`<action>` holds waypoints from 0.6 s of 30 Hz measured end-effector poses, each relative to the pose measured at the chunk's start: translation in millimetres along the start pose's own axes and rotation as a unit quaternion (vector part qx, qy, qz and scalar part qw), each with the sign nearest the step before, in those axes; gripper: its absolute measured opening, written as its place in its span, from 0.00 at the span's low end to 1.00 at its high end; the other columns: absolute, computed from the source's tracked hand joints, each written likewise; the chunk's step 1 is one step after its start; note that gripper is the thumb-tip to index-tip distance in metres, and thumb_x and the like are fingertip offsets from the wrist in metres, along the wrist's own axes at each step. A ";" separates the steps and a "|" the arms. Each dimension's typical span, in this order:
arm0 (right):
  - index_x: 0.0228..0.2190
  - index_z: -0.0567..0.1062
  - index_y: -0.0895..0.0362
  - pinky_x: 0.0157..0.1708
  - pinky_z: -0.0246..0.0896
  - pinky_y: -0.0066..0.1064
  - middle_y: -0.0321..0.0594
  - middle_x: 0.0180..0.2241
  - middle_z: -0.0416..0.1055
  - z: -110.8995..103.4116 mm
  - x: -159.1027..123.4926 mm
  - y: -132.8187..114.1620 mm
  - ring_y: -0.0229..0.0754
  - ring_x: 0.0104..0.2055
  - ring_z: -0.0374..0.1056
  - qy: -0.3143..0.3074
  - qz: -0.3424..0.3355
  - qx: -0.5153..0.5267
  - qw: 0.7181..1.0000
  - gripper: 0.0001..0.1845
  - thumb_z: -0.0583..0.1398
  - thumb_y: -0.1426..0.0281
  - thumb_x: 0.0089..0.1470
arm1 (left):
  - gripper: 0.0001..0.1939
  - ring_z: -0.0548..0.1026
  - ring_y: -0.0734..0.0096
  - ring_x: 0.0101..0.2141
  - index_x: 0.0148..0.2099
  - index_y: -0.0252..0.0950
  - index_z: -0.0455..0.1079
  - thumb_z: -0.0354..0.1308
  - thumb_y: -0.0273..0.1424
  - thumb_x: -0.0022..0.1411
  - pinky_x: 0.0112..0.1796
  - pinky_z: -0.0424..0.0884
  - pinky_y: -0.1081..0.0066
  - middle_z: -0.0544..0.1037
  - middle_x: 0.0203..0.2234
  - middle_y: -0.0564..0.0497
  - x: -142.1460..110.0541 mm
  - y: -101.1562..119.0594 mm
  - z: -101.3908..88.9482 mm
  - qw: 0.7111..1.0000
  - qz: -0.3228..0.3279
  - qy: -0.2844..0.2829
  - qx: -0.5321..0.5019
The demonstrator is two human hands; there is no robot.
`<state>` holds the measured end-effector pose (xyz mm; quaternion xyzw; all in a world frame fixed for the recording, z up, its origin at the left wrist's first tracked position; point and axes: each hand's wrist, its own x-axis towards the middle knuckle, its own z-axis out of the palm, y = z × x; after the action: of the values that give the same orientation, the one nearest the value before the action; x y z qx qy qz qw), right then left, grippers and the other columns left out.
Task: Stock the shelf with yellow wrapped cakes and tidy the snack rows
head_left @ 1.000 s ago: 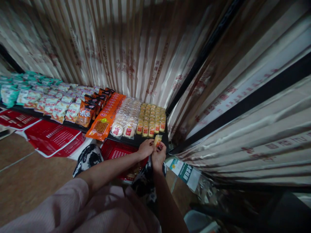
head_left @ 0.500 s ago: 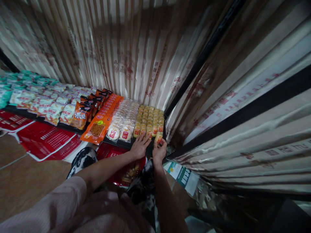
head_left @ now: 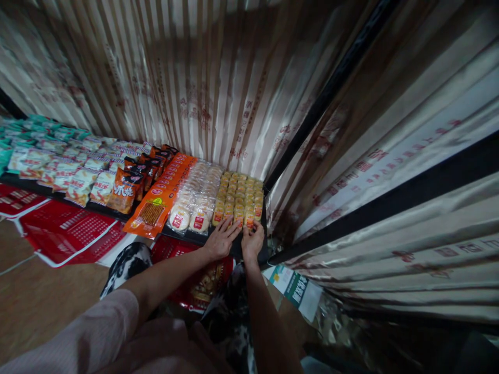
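Yellow packs (head_left: 239, 195): clear plastic film, catching a faint shine
Round white packs (head_left: 200, 222): crinkly clear wrap, glossy right across
Orange bag (head_left: 149, 213): smooth printed plastic, soft sheen here
Red basket (head_left: 72, 231): hard plastic, perforated
Curtain (head_left: 171, 67): pleated, satiny along its folds
Shelf (head_left: 262, 253): matt black, perhaps metal; too dim to be sure
Sleeve (head_left: 99, 319): matt cloth, finely textured

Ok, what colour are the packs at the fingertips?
The packs are yellow, as the head view shows.

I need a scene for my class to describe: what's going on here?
Someone is handling small yellow packets set in rows on a black shelf. The left hand spreads over the front ones; the right hand touches them just beside it. Round white packets and an orange bag lie to the left.
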<state>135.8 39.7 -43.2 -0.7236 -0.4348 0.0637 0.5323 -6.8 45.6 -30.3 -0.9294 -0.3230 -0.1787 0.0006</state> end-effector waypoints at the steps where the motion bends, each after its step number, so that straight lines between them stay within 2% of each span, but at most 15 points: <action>1: 0.44 0.68 0.60 0.39 0.66 0.36 0.51 0.43 0.68 0.0 -0.2 0.3 0.45 0.45 0.65 -0.002 -0.002 0.001 1.000 0.20 0.54 0.62 0.51 | 0.34 0.32 0.53 0.65 0.67 0.34 0.48 0.50 0.29 0.59 0.61 0.41 0.53 0.45 0.66 0.50 -0.3 0.0 -0.2 1.000 0.000 -0.001 0.002; 6: 0.42 0.69 0.59 0.41 0.66 0.37 0.49 0.43 0.66 -1.4 -1.9 0.0 0.45 0.46 0.63 -0.003 -0.018 0.009 1.000 0.18 0.53 0.62 0.52 | 0.33 0.34 0.54 0.65 0.66 0.34 0.49 0.50 0.30 0.60 0.61 0.40 0.53 0.44 0.66 0.49 -0.8 0.0 0.5 1.000 -0.003 -0.009 0.008; 15: 0.42 0.67 0.60 0.38 0.67 0.34 0.51 0.43 0.63 -0.5 -4.6 -8.3 0.44 0.44 0.63 -0.013 0.012 0.038 0.999 0.17 0.53 0.65 0.51 | 0.33 0.35 0.54 0.65 0.66 0.32 0.50 0.50 0.30 0.60 0.62 0.40 0.55 0.44 0.66 0.50 -0.4 0.1 0.8 1.000 -0.003 -0.008 0.009; 18: 0.43 0.68 0.59 0.46 0.62 0.40 0.51 0.44 0.65 -5.0 -4.8 -9.6 0.47 0.47 0.62 -0.012 -0.009 -0.033 0.999 0.18 0.54 0.65 0.51 | 0.33 0.36 0.54 0.65 0.66 0.33 0.49 0.50 0.30 0.60 0.62 0.40 0.55 0.44 0.66 0.50 -0.4 0.0 0.6 1.000 -0.003 -0.007 0.009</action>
<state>130.2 33.3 -34.9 -0.7361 -0.4490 0.0533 0.5037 -6.9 45.4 -30.9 -0.9296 -0.3275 -0.1689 0.0059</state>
